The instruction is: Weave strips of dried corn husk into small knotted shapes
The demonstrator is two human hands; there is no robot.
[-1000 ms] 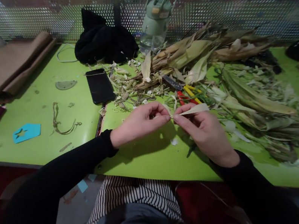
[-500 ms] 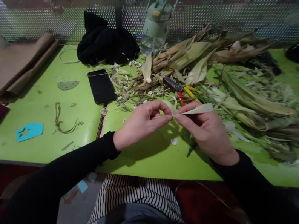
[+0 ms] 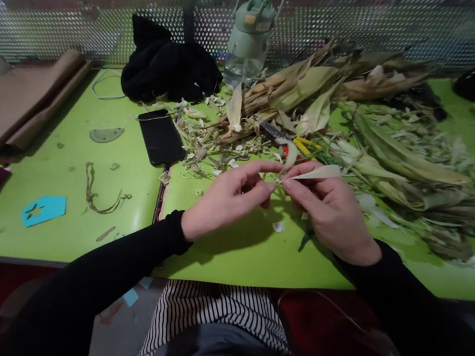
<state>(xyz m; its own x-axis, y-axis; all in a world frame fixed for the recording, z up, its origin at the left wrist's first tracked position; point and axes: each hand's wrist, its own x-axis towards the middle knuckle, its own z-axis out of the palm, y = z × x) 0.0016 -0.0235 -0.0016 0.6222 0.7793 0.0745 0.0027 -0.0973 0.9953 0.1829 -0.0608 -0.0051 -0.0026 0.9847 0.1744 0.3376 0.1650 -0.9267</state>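
My two hands meet just above the green table [image 3: 241, 256], working a pale strip of corn husk [image 3: 319, 173]. My right hand [image 3: 334, 213] pinches the strip between thumb and fingers, and the strip pokes out to the right. My left hand [image 3: 227, 198] pinches the strip's near end, its forefinger stretched out over it. A second narrow piece of husk curls up between the fingertips. Pliers with red and yellow handles [image 3: 293, 145] lie on the table just behind my hands.
A heap of dry corn husks [image 3: 377, 142] and trimmings covers the table's right half. A black phone [image 3: 161, 136] lies left of it, a black cloth [image 3: 169, 68] and a green water bottle [image 3: 250, 24] stand at the back by a perforated metal screen.
My left forefinger has stretched out over the husk and a narrow piece now curls up between the fingertips. Both hands stayed almost in place.
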